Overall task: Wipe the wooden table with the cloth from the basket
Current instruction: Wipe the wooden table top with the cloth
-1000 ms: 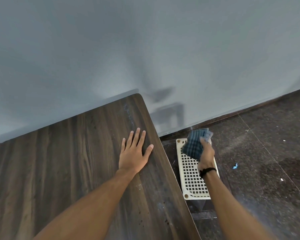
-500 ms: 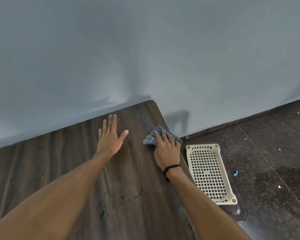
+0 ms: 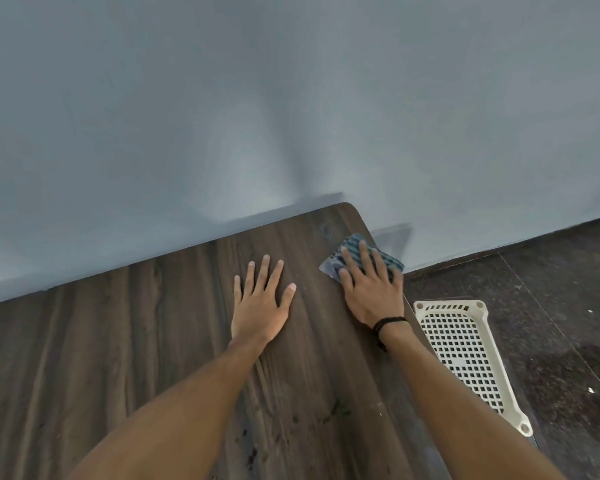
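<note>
Pressing cloth (image 3: pixel 352 241) flat under right hand (image 3: pixel 371 289), fingers straight, at counter's (image 3: pixel 118 341) far right corner. Left hand (image 3: pixel 260 306) flat alongside, fingers spread, holding nothing.

Matt wood-grain table (image 3: pixel 153 358), woven cloth (image 3: pixel 352 245), perforated plastic basket (image 3: pixel 465 355).

Plain grey-blue wall (image 3: pixel 291 98), evenly lit with soft shadows, meeting a dark speckled stone floor (image 3: pixel 551 341) along a dark skirting (image 3: pixel 499 253). A thin joint (image 3: pixel 548 318) crosses the floor; pale specks (image 3: pixel 590 390) lie scattered.

Dim, soft light; wide-angle warping
</note>
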`<state>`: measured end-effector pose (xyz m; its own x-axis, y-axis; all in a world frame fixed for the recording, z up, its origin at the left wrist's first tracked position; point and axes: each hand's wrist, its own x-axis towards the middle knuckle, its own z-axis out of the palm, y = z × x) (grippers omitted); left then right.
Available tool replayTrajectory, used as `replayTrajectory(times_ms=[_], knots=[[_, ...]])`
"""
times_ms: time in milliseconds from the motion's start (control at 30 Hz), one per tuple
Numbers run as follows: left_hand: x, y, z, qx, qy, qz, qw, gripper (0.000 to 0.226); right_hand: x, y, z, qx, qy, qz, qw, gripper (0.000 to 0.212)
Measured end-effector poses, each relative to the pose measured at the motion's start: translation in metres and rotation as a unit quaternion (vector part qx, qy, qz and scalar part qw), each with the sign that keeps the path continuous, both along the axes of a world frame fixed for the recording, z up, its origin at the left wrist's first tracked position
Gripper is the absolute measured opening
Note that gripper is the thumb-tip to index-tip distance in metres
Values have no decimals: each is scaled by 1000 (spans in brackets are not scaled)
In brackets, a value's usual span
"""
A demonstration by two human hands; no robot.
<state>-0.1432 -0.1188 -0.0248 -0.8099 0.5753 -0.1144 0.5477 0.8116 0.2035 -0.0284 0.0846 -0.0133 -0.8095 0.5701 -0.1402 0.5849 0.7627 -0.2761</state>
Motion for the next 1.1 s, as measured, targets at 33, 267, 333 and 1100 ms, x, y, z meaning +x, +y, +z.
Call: replayTrajectory(times_ms=[33, 267, 333, 1100], knots=[[0, 0, -2, 2, 12, 0, 1000, 69, -7, 7, 1, 7, 4, -19, 1000, 56], [0, -1, -4, 3, 28, 4, 1000, 69, -48, -8, 8, 42, -9, 47, 998, 57], [3, 0, -5, 2, 30, 7, 1000, 68, -37, 4, 5, 33, -5, 30, 999, 58], [1, 2, -6, 6, 43, 15, 999, 64, -130, 30, 8, -31, 10, -69, 997, 61]])
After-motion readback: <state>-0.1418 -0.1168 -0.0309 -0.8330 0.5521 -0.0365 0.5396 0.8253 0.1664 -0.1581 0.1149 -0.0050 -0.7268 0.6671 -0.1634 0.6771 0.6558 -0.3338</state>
